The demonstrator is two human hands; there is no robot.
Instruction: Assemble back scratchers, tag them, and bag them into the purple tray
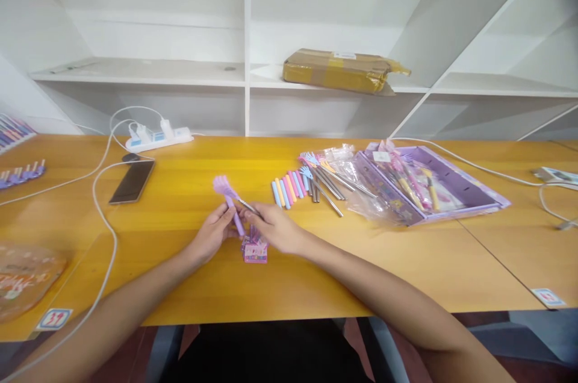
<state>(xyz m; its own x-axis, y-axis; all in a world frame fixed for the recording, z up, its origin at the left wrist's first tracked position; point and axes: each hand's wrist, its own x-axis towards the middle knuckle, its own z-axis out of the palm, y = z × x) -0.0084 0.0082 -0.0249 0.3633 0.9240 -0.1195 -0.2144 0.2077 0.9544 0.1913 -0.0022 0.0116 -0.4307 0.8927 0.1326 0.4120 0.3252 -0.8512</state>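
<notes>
My left hand (pixel 215 231) is closed on a purple tube (pixel 235 218). My right hand (pixel 274 226) grips the metal rod of a purple hand-shaped scratcher (pixel 223 185), whose head points up and left, close above the tube. Beneath my hands lies a small stack of pink printed cards (pixel 256 252). To the right is a row of blue, yellow, pink and purple tubes (pixel 288 189). Beside them lie several metal-rod scratchers (pixel 327 183) with coloured hand-shaped heads.
Clear plastic bags (pixel 361 199) lie by an open purple box (pixel 469 190) holding wrapped items. A phone (pixel 132 181), white cables and a power strip (pixel 159 138) are at the left. A taped carton (pixel 336 70) rests on the shelf.
</notes>
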